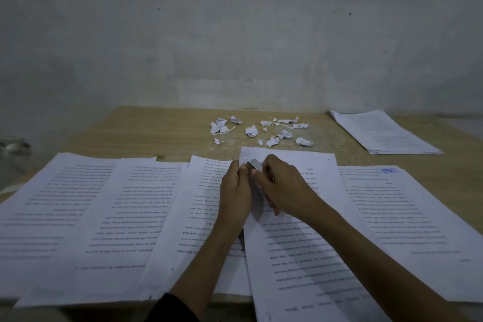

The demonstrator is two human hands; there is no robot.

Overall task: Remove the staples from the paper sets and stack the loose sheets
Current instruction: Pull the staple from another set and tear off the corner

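Both hands meet just below the middle of the frame. The right hand [285,188] is curled tight around a small silver metal tool [254,164], and the tool's tip pokes out toward the left hand [235,191]. The left hand's fingers are curled too, pinching the top left corner of the paper set [300,243] right beside that tip. The staple itself is too small to make out. The paper set runs from the hands down to the bottom edge, overlapping printed sheets [78,217] spread left and right along the near side of the table [156,125]. Just behind the hands there's a litter of torn scraps [261,131], with bare wood around it. A neat stack [386,133] lies at the upper right, well apart.
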